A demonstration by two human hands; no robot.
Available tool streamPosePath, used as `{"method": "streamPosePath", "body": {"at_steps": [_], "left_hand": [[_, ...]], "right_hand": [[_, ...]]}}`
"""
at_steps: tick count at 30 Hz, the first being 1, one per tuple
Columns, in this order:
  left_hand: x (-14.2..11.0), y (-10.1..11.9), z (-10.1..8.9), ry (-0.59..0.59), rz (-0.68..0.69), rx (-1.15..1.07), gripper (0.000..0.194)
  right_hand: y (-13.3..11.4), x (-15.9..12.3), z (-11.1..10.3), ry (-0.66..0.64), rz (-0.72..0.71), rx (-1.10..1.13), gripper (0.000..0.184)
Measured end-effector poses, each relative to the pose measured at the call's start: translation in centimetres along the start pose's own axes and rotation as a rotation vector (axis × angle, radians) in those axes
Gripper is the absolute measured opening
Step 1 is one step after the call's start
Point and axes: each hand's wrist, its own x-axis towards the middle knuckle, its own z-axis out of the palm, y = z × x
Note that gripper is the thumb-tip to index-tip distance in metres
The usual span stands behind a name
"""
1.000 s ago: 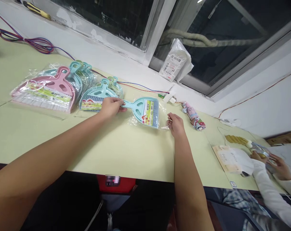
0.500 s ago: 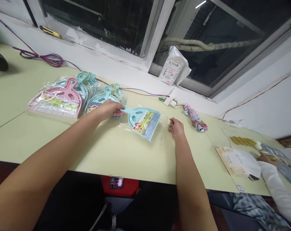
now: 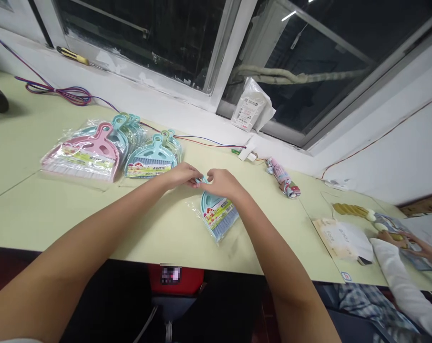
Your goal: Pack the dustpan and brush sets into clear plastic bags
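At the middle of the pale table [image 3: 144, 224], a blue dustpan-and-brush set [image 3: 221, 216] lies between the two arms in clear wrap [image 3: 195, 209], its bristles toward the near edge and its handle [image 3: 203, 180] toward the far side. The left hand [image 3: 183, 176] is narrow, fingertips pinched on the handle; the right hand [image 3: 223, 184] curls over it from the other side and covers part of the pan, so the firmness of its grip cannot be told. Whether the set's lower corner touches the table is also unclear. Beside the left wrist are a wrapped light-blue set [image 3: 154, 153] and, farther left, a wrapped pink set [image 3: 110, 151]. Likely faults: loose, slick film could slip under the fingertips, letting the set twist or drop; a hard tug could tear the wrap; a leftward swing of the left arm could knock the nearby light-blue set askew.
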Motion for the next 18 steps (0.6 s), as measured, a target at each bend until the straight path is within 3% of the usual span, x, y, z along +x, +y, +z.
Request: {"method": "streamPosePath", "body": {"at_steps": [5, 9, 13, 18], "left_hand": [[0.4, -0.1, 1.0, 0.083, -0.053, -0.056, 0.019], [0.8, -1.3, 2.0, 0.144, -0.048, -0.213, 0.028], [1.1, -3.3, 3.3, 0.202, 0.015, -0.265, 0.024], [1.0, -5.0, 4.8, 0.104, 0.191, -0.036, 0.024]], "right_hand": [[-0.4, 1.0, 1.0, -0.063, 0.043, -0.135, 0.038], [1.7, 2.1, 0.7, -0.018, 0.099, -0.12, 0.05], [7.2, 4.4, -0.9, 0.097, 0.288, -0.087, 0.051], [16.3, 6.7, -4.6, 0.249, 0.494, -0.086, 0.039]]}}
